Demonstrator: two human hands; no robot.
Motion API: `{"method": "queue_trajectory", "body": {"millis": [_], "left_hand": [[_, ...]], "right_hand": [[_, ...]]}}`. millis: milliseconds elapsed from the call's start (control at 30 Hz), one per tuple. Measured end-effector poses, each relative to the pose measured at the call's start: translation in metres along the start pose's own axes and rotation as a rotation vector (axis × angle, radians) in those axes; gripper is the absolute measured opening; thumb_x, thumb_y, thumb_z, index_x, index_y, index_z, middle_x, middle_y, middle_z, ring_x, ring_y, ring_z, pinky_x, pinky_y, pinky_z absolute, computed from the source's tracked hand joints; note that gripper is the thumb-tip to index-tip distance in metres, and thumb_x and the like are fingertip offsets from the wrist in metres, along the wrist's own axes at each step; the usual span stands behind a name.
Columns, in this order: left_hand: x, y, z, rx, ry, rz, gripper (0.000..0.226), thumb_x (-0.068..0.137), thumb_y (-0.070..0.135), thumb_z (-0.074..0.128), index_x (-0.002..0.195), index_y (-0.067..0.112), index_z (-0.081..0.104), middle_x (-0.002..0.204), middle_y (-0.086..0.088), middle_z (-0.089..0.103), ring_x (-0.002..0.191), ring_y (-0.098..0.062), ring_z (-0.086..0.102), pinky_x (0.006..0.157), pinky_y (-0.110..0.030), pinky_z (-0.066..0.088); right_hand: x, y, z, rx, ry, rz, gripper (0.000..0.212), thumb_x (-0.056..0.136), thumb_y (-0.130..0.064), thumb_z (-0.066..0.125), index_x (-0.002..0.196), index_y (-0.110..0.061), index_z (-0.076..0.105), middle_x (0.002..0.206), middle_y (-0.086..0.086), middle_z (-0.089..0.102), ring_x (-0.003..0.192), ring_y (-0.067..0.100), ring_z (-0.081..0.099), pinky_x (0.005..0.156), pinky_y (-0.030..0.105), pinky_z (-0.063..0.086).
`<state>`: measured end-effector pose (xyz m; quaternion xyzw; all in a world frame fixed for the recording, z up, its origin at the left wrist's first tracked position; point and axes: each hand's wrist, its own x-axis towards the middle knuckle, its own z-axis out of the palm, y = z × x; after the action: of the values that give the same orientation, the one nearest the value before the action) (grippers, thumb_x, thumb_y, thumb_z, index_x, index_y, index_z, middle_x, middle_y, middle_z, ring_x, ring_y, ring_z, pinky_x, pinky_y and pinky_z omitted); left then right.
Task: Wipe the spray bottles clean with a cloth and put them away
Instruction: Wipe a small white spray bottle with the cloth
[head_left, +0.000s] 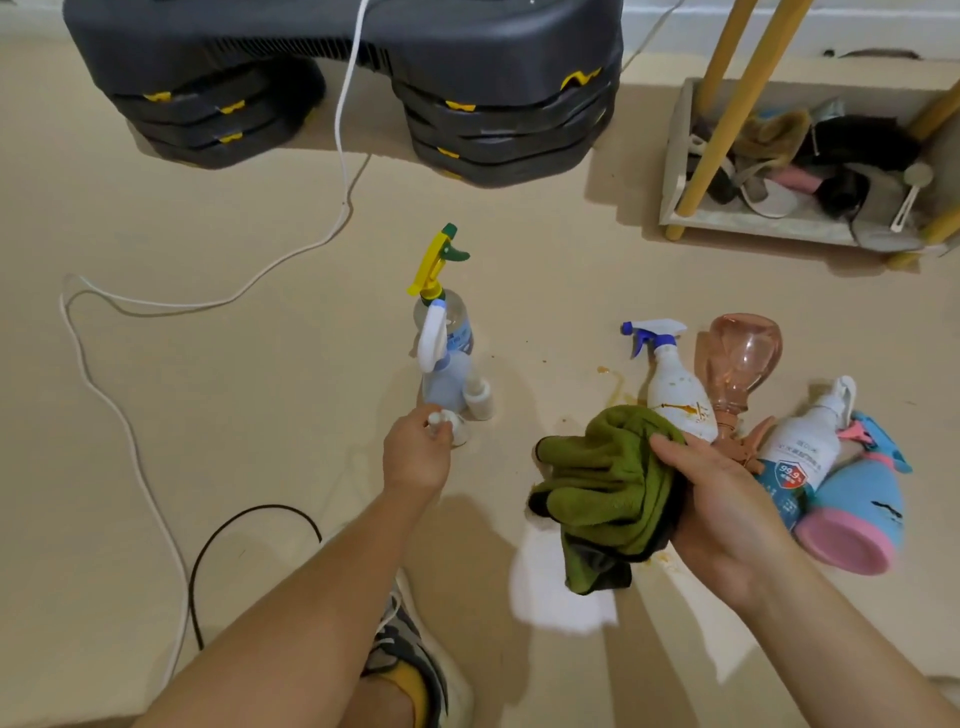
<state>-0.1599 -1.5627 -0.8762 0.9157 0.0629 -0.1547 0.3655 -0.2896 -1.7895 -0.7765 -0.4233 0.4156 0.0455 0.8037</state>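
Beige floor (260, 395); bottle (456, 427) half-hidden in left hand (415, 457), cloth (608, 488) in right hand (727, 504)

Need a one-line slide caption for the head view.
Left hand grips a small white bottle beside the standing sprayers; right hand holds a green cloth near four lying bottles.

Pale beige floor (208, 374) all round, with a few orange stains (616, 387) right of centre. Up top, a dark grey plastic step platform (467, 36) sits on stacked risers with yellow marks. A white cable (341, 130) trails down past it and loops left; a black cable (249, 514) arcs at lower left. Top right, a low cluttered shelf (753, 224) on yellow legs (730, 122), with a pale wall (883, 21) behind.
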Motion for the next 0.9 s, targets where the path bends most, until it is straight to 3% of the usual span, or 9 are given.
{"method": "queue_trajectory", "body": {"millis": [167, 267, 333, 433, 533, 567, 667, 800, 900], "left_hand": [[0.008, -0.003, 0.008, -0.077, 0.020, -0.078, 0.019, 0.097, 0.021, 0.054, 0.110, 0.013, 0.065, 0.101, -0.008, 0.068, 0.093, -0.026, 0.062, 0.082, -0.035, 0.048], [0.011, -0.004, 0.010, -0.092, -0.017, -0.171, 0.034, 0.094, 0.028, 0.059, 0.127, 0.020, 0.057, 0.113, -0.006, 0.064, 0.100, -0.029, 0.064, 0.089, -0.041, 0.053], [0.005, -0.004, 0.011, -0.076, 0.068, -0.187, 0.044, 0.091, 0.022, 0.063, 0.132, 0.017, 0.049, 0.117, -0.006, 0.053, 0.098, -0.026, 0.060, 0.088, -0.041, 0.052], [-0.024, -0.003, 0.014, -0.040, 0.249, -0.070, 0.029, 0.088, 0.003, 0.054, 0.116, 0.012, 0.052, 0.108, -0.004, 0.046, 0.086, -0.024, 0.053, 0.075, -0.033, 0.043], [-0.057, 0.002, 0.034, -0.107, 0.006, 0.008, 0.030, 0.086, 0.002, 0.052, 0.090, 0.030, 0.061, 0.098, -0.001, 0.061, 0.090, -0.021, 0.061, 0.078, -0.035, 0.047], [-0.067, 0.011, 0.042, -0.144, -0.129, 0.021, 0.036, 0.082, 0.004, 0.054, 0.091, 0.037, 0.062, 0.100, 0.002, 0.064, 0.096, -0.018, 0.063, 0.082, -0.037, 0.051], [-0.089, 0.044, 0.068, -0.164, -0.394, 0.138, 0.058, 0.078, 0.005, 0.064, 0.124, 0.039, 0.058, 0.120, 0.019, 0.055, 0.115, -0.008, 0.055, 0.098, -0.029, 0.047], [-0.119, 0.080, 0.092, -0.158, -0.640, 0.158, 0.041, 0.077, 0.000, 0.053, 0.096, 0.032, 0.070, 0.090, 0.013, 0.070, 0.088, -0.010, 0.065, 0.079, -0.019, 0.050], [-0.133, 0.090, 0.096, -0.187, -0.586, 0.106, 0.033, 0.082, 0.000, 0.054, 0.095, 0.025, 0.070, 0.084, 0.013, 0.070, 0.082, -0.006, 0.065, 0.077, -0.020, 0.051]], "right_hand": [[0.009, 0.011, -0.013, -0.070, 0.086, 0.023, 0.023, 0.097, -0.007, 0.055, 0.112, -0.012, 0.072, 0.105, 0.007, 0.077, 0.092, 0.016, 0.072, 0.071, 0.035, 0.052], [0.015, 0.014, -0.021, -0.112, 0.115, 0.053, 0.023, 0.098, -0.009, 0.053, 0.111, -0.013, 0.072, 0.105, 0.008, 0.076, 0.094, 0.019, 0.068, 0.072, 0.038, 0.052], [0.016, 0.013, -0.024, -0.133, 0.128, 0.068, 0.023, 0.101, -0.011, 0.050, 0.111, -0.014, 0.071, 0.103, 0.010, 0.076, 0.092, 0.024, 0.068, 0.072, 0.039, 0.052], [0.018, 0.009, -0.029, -0.150, 0.166, 0.052, 0.022, 0.103, -0.010, 0.047, 0.113, -0.009, 0.067, 0.101, 0.011, 0.076, 0.092, 0.025, 0.071, 0.073, 0.036, 0.054], [0.015, -0.002, -0.034, -0.151, 0.146, 0.021, 0.018, 0.102, -0.008, 0.050, 0.105, -0.007, 0.068, 0.093, 0.009, 0.077, 0.085, 0.020, 0.072, 0.073, 0.033, 0.055], [0.011, -0.006, -0.034, -0.155, 0.125, 0.017, 0.018, 0.101, -0.009, 0.052, 0.101, -0.009, 0.070, 0.091, 0.009, 0.077, 0.082, 0.018, 0.073, 0.073, 0.032, 0.055], [-0.002, -0.021, -0.037, -0.133, 0.045, 0.027, 0.016, 0.099, -0.009, 0.055, 0.104, -0.007, 0.070, 0.096, 0.012, 0.076, 0.081, 0.020, 0.073, 0.067, 0.030, 0.058], [-0.024, -0.043, -0.056, -0.100, -0.007, 0.017, 0.024, 0.098, -0.016, 0.058, 0.111, 0.001, 0.068, 0.107, 0.022, 0.073, 0.097, 0.031, 0.071, 0.084, 0.038, 0.058], [-0.041, -0.055, -0.092, -0.218, -0.049, 0.032, 0.026, 0.093, -0.016, 0.065, 0.111, 0.002, 0.069, 0.105, 0.019, 0.075, 0.099, 0.031, 0.072, 0.087, 0.038, 0.057]]}}
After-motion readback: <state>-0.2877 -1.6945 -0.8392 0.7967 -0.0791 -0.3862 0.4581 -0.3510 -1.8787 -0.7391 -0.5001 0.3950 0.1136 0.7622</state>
